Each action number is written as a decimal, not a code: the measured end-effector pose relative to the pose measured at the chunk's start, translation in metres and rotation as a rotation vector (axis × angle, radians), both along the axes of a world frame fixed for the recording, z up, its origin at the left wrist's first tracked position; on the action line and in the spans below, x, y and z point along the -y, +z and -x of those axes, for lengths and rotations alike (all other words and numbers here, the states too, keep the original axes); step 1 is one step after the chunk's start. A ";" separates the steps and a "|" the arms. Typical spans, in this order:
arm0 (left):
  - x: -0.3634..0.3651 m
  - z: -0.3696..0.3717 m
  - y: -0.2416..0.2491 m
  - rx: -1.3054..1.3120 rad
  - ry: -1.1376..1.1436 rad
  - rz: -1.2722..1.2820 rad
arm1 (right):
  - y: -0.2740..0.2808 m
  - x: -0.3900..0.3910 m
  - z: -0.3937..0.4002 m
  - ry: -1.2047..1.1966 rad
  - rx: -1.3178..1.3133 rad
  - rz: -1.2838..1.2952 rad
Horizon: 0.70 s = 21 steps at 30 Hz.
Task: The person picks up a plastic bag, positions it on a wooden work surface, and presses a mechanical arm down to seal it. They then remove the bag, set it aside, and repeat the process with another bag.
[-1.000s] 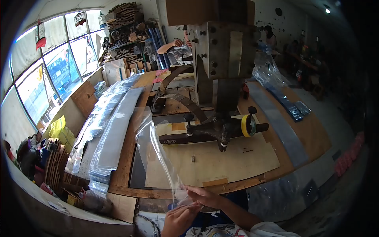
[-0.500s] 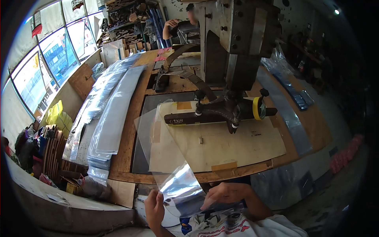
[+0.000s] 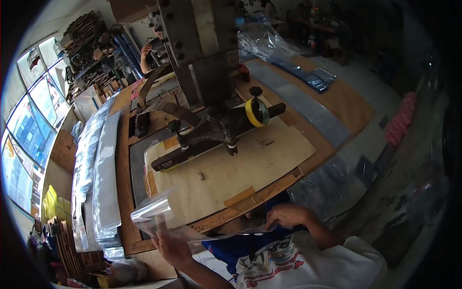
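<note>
A clear plastic sheet (image 3: pixel 153 211) stretches between my two hands in front of the machine's bed, its left end curling up and catching the light. My left hand (image 3: pixel 171 246) is closed on that end, with some fingers seen through the film. At the opposite end, my right hand (image 3: pixel 290 216) pinches the edge close to my body. Beyond the sheet lies a pale board (image 3: pixel 240 168) with brown tape on it. Over the board hangs the machine's dark bar (image 3: pixel 211 137), with a roll of yellow tape (image 3: pixel 256 113) on its right part.
Stacked clear plastic sheets (image 3: pixel 107 178) lie along the table's left side. More plastic strips (image 3: pixel 303 103) are on the right, and packed blue-tinted plastic (image 3: pixel 322 81) lies farther back. A pink bundle (image 3: pixel 400 120) stands at far right. Another person's hand (image 3: pixel 146 50) shows behind the machine.
My view has turned to the right, so the machine appears farther left. The sheet has swung from standing upright over the board to lying lower, drawn across between my hands.
</note>
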<state>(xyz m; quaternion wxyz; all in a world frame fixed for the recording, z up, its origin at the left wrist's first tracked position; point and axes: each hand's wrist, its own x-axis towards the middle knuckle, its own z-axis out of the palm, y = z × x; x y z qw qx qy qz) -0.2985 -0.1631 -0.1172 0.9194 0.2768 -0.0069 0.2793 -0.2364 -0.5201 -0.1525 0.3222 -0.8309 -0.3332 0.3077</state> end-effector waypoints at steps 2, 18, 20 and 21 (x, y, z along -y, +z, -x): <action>-0.006 0.000 0.008 0.110 0.043 -0.104 | -0.011 -0.014 -0.001 -0.186 0.300 -0.220; 0.123 0.017 -0.006 -0.247 -0.421 -0.502 | 0.074 0.020 0.001 0.017 -0.286 -0.500; 0.128 0.019 0.002 -0.368 -0.441 -0.535 | 0.081 0.017 0.004 -0.162 -0.266 -0.501; 0.125 0.020 0.000 -0.345 -0.448 -0.545 | 0.081 0.013 0.007 -0.261 -0.219 -0.563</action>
